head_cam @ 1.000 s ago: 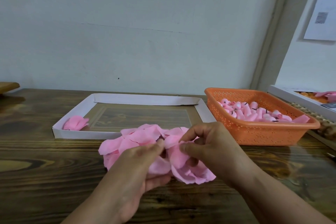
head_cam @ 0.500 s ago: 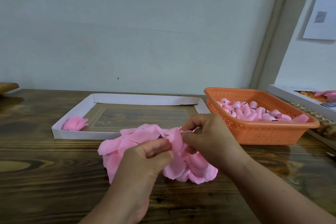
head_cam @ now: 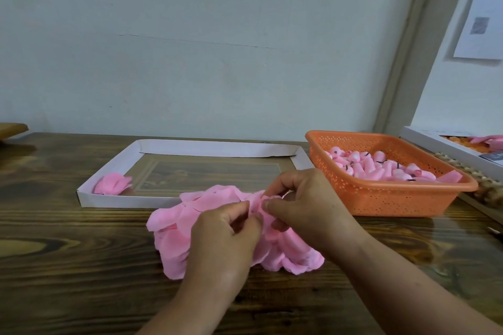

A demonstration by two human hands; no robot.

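**Clerk:** Surface and surroundings?

**Inspector:** A dark wooden table (head_cam: 68,253) with strong grain and a glossy finish, set against a plain pale wall (head_cam: 190,49). A printed paper sheet (head_cam: 481,13) hangs on the wall at far right.

**Clerk:** The left hand?

**Inspector:** The left hand (head_cam: 220,236) is mostly closed, knuckles up. Its thumb and forefinger pinch a single petal (head_cam: 255,200) at the top of the heap, and its other fingers are curled under.

**Clerk:** And the right?

**Inspector:** The right hand (head_cam: 307,207) is curled too. Its thumb and fingertips nip the same petal from the other side, so the two hands almost touch.

**Clerk:** Location of the work?

**Inspector:** The heap of pink petals (head_cam: 174,231) lies on the table under both hands, just in front of the white tray (head_cam: 217,148) and left of the orange basket (head_cam: 394,201).

**Clerk:** Materials?

**Inspector:** The petals are thin, soft, matte and rounded, and they overlap loosely. The tray is low-walled white card with a wood-patterned floor. A small pink bundle (head_cam: 112,183) sits in its near left corner. The basket is rectangular perforated plastic with flared sides, holding rolled pink buds (head_cam: 381,166) with dark marks at their tips. A white box (head_cam: 435,141) stands well to the right, and its contents are too partial to tell.
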